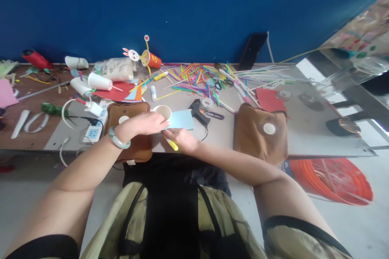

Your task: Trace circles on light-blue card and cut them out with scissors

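Observation:
My left hand [148, 123] is closed on a white paper cup [163, 111], whose open mouth faces up toward me. Just to the right, my right hand [184, 141] grips a yellow pen [173, 145], its rounded end poking out below the fingers. The pen's other end is hidden near the base of the cup. Beside the cup and behind my right hand lies a light blue sheet of paper [183, 119] on the table. A black glue gun [199, 114] rests just right of this sheet.
Brown cushions [261, 135] sit at the table's front edge on both sides. A power strip [96, 127] with cables stands left. Colourful straws [197, 79], scissors and tape cover the back. Stacked cups [121, 73] lie back left. An orange bin [304, 176] is below right.

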A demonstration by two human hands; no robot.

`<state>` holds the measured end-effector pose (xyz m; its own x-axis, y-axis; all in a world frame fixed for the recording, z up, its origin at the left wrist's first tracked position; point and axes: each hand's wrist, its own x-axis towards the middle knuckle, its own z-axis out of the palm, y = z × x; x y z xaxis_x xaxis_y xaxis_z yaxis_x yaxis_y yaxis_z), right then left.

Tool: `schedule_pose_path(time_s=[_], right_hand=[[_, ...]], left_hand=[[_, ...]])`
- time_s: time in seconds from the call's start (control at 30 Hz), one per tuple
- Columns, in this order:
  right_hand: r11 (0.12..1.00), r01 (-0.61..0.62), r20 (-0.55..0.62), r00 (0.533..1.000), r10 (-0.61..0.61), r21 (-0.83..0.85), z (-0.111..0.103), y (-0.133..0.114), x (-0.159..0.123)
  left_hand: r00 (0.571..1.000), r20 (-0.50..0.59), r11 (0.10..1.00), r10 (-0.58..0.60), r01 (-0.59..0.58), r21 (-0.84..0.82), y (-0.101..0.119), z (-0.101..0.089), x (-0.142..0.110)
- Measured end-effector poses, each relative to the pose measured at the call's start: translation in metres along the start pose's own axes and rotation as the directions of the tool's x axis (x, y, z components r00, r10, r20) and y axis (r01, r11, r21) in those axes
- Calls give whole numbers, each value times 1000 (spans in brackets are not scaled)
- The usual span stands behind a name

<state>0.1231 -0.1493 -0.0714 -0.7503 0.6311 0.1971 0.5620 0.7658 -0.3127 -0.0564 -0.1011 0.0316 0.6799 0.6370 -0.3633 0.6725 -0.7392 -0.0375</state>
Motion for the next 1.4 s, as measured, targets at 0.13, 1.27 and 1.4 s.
schedule_pose_path(time_s=[0.13, 1.27, 1.4], right_hand=[[999, -23, -65, 998, 20, -46, -1, 1, -8], [998, -18, -251, 968, 31, 54, -9, 15, -22], [998, -27, -273, 961, 40, 52, -3, 8, -20]], left_hand=[[982, -58, 965, 182, -166, 203, -6, 5, -1], [979, -117, 971, 165, -141, 192, -7, 22, 5], [977, -142, 975, 161, -135, 177, -8, 24, 4]])
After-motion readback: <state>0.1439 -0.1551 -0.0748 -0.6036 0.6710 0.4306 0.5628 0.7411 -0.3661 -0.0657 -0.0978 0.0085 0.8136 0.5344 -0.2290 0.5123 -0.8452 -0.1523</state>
